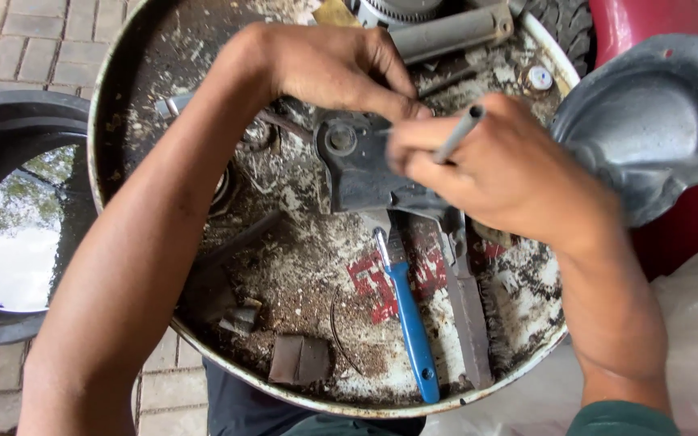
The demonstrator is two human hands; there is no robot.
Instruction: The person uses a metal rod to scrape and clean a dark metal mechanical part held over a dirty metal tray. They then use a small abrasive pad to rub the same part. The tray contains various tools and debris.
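Your left hand [337,69] presses down on the upper edge of the dark metal part [361,165], fingers curled and thumb tip against it, so the part sits pinned on the grimy round drum top [135,60] near its centre. Your right hand [498,173] is closed around a thin grey rod-like tool [460,133], held pen-fashion with its upper end sticking out above the knuckles; its working tip is hidden behind your fingers, at the right side of the part. For clean work, keep the left hand's downward pressure steady so the part cannot rock on the debris, and guide the tool with short, controlled strokes, wrist low. The blue-handled wrench [409,323] lies just below the part, handle toward you, beside a flat metal bar [470,319]. A grey dished metal cover [648,117] rests off the drum's right edge.
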